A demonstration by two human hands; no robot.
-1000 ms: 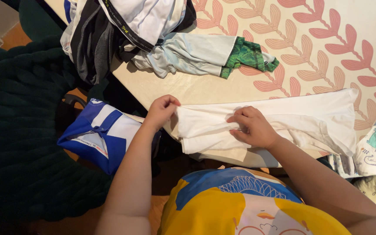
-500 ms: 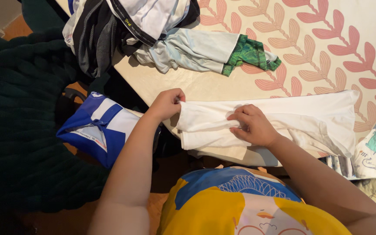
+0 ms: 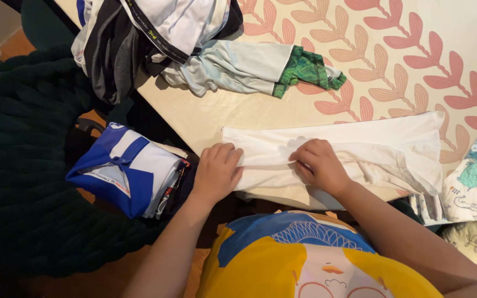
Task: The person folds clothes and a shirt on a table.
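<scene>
One white garment [image 3: 360, 140] lies on the table [image 3: 233, 113] near its front edge, folded into a long strip. Its long axis runs left to right across the view, the wider end to the right. Two hands work on it. The left hand [image 3: 216, 172] rests palm down at the strip's left end, fingers loosely curled over the lower corner. The right hand [image 3: 318, 165] presses on the middle, fingertips bent onto a fold. One pile of clothes [image 3: 155, 38] sits at the table's far left. One folded blue-and-white garment [image 3: 122, 176] lies off the table, left of the left hand.
</scene>
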